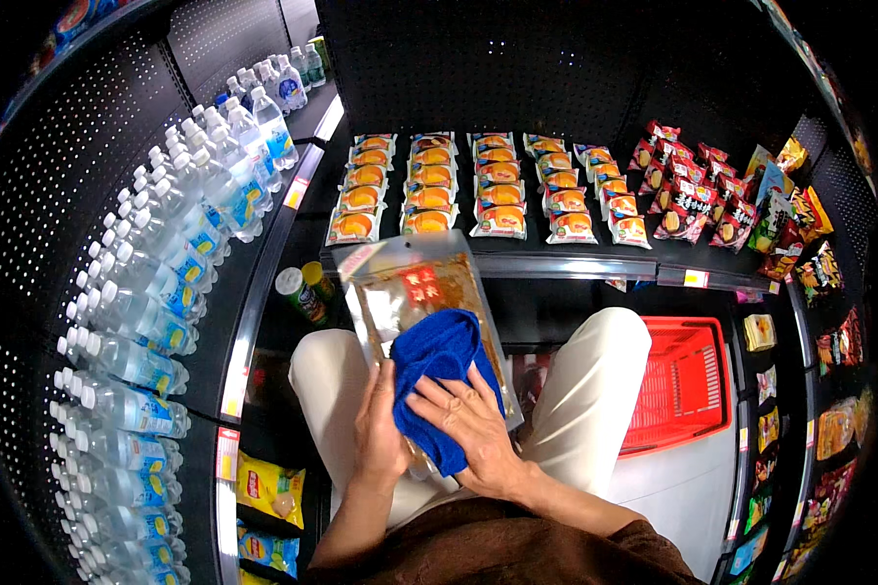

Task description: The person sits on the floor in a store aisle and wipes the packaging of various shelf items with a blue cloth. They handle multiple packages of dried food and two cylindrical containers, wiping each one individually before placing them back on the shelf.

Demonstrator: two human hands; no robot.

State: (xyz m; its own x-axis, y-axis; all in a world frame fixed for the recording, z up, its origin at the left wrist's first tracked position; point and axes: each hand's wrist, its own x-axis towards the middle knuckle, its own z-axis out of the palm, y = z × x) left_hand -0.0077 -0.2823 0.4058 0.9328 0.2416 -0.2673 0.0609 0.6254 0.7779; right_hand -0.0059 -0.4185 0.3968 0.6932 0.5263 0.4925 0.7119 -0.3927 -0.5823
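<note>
A flat, clear plastic food package with brown contents and a red printed mark lies tilted above my lap, between my knees. My left hand grips its left edge near the lower corner. Spread over the lower part of the package is a crumpled blue cloth. My right hand presses flat on this cloth with its fingers apart, pinning it against the package. The cloth and both hands hide much of the package's lower half.
Ahead, a black shelf bears rows of wrapped buns and red snack bags. Bottled drinks line the left shelf. A red shopping basket stands beyond my right knee. Chip bags lie low at left.
</note>
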